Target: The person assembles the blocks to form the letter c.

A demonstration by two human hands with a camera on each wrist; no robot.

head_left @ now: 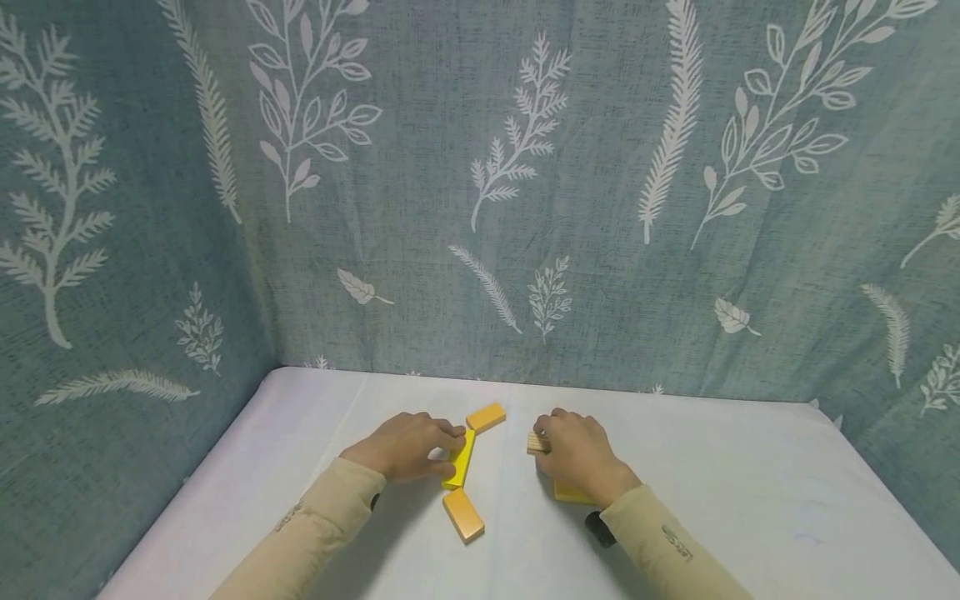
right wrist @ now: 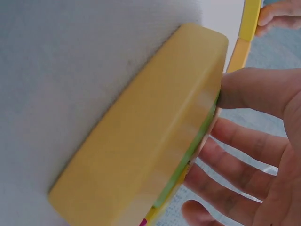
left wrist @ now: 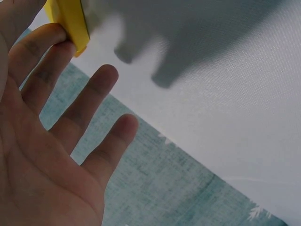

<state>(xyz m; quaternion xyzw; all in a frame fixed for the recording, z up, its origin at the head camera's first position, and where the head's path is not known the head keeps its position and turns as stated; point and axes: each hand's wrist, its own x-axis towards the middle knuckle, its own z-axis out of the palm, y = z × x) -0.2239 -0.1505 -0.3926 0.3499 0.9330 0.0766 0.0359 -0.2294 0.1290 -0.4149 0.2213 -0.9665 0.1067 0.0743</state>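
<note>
My left hand [head_left: 408,447] pinches a bright yellow block [head_left: 462,461] that lies on the white table, fingers at its far part and thumb near its close end. In the left wrist view two fingertips touch this block, while the other two fingers extend free. My right hand [head_left: 582,454] holds a pale wooden block [head_left: 536,443] with a striped face between thumb and fingers. Partly hidden below that hand is a yellow block [head_left: 572,493]. The right wrist view shows a large yellow-orange block [right wrist: 141,127] close up, with a green strip [right wrist: 188,153] behind it.
One orange block [head_left: 487,416] touches or nearly touches the yellow block's far end; another orange block [head_left: 463,516] is at its near end, angled right. A white cloth covers the table [head_left: 712,500]. Leaf-patterned blue-green curtains [head_left: 450,183] stand behind and to the left.
</note>
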